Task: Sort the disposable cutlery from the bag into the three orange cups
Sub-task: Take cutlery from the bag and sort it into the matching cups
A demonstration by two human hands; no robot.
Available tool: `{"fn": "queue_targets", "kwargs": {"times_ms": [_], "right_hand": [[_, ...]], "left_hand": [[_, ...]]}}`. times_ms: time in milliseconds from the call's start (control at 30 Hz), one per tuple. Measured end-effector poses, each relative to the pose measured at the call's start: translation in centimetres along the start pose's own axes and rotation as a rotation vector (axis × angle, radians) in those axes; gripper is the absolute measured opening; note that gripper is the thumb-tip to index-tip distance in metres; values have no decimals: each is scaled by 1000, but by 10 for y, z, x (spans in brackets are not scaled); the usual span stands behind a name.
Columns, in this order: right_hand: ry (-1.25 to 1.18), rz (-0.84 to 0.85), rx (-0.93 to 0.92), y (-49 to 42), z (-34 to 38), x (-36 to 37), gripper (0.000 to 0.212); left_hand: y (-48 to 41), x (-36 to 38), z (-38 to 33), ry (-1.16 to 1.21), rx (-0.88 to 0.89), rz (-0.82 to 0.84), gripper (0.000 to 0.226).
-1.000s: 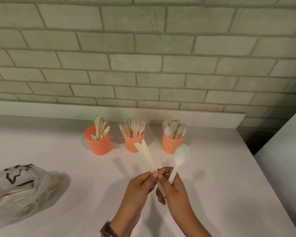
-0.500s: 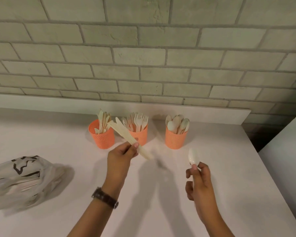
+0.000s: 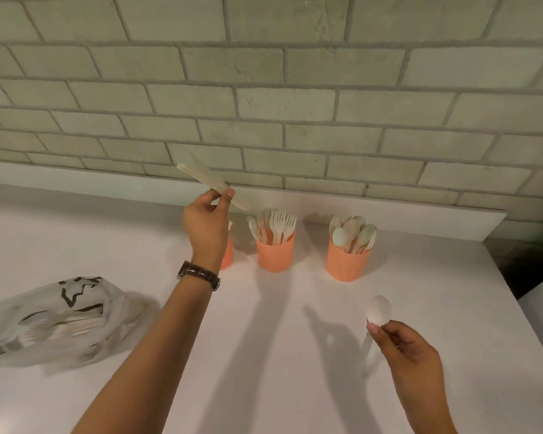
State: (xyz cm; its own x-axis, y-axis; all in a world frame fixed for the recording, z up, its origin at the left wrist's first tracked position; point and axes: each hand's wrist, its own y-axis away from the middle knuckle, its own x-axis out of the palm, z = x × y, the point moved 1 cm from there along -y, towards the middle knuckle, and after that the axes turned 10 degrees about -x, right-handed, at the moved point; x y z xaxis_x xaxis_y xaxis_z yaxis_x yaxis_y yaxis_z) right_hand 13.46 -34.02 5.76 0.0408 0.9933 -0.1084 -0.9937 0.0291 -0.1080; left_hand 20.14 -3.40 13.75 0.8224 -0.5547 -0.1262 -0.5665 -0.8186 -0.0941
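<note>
Knives (image 3: pixel 206 182) pinched in raised left hand (image 3: pixel 206 222) — arm outstretched

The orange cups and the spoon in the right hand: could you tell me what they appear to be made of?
The orange cups look like matte moulded plastic: uniform colour, with a grid of small holes or dimples in the wall. The spoon in the right hand looks like smooth white plastic with a soft sheen, though a pale bioplastic cannot be ruled out.
</note>
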Motion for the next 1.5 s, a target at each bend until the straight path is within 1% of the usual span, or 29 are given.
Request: {"fn": "queue_targets", "kwargs": {"times_ms": [133, 200, 267, 300, 400, 433, 500, 533, 633, 733, 800, 867, 933, 1000, 1067, 1167, 1200, 1233, 1333, 1367, 1433, 1500], "right_hand": [[-3, 40, 32, -4, -2, 13, 8], [-13, 47, 38, -5, -2, 22, 10], [-12, 45, 36, -5, 2, 32, 13], [-8, 41, 34, -4, 3, 37, 14], [24, 26, 26, -3, 7, 51, 16], [38, 23, 22, -1, 8, 56, 17], [58, 5, 23, 3, 12, 67, 19], [66, -7, 30, 6, 14, 74, 19], [117, -58, 41, 6, 21, 90, 18], [190, -170, -2, -10, 33, 95, 21], [230, -265, -78, -29, 46, 91, 21], [281, -356, -177, -51, 60, 84, 23], [340, -435, -250, -76, 70, 78, 24], [395, -482, -265, -99, 75, 77, 24], [439, -479, -238, -118, 70, 79, 23], [511, -373, -132, -132, 46, 82, 20], [527, -351, -85, -133, 37, 82, 16], [534, -348, -59, -131, 31, 82, 18], [570, -390, -109, -120, 32, 83, 36], [572, -400, -142, -112, 35, 87, 37], [554, -355, -206, -92, 38, 101, 27], [505, -227, -253, -64, 37, 123, 14]], "left_hand": [[-33, -40, 15, -70, 41, -129, 19], [-46, -50, 29, -133, 41, -138, 22], [-57, -53, 49, -223, -33, -78, 23], [-62, -52, 63, -304, -84, -32, 24], [-73, -48, 99, -650, -203, 129, 30], [-74, -48, 103, -703, -214, 171, 33], [-78, -49, 106, -674, -173, 224, 43], [-81, -50, 104, -621, -152, 253, 51], [-84, -61, 101, -398, -178, 338, 77], [-78, -77, 101, -300, -172, 339, 89], [-63, -89, 97, -244, -102, 307, 82], [-45, -98, 93, -197, -36, 306, 66], [-25, -104, 88, -170, -16, 366, 45], [-9, -109, 84, -156, -19, 440, 31], [2, -117, 82, -161, -36, 486, 23], [10, -132, 82, -160, -68, 513, 20], [12, -138, 82, -156, -72, 514, 20], [14, -145, 82, -153, -69, 512, 22], [12, -175, 79, -157, -25, 452, 30], [10, -188, 79, -159, -5, 418, 31], [7, -215, 77, -202, 45, 327, 32], [6, -245, 77, -277, 133, 216, 30]]}}
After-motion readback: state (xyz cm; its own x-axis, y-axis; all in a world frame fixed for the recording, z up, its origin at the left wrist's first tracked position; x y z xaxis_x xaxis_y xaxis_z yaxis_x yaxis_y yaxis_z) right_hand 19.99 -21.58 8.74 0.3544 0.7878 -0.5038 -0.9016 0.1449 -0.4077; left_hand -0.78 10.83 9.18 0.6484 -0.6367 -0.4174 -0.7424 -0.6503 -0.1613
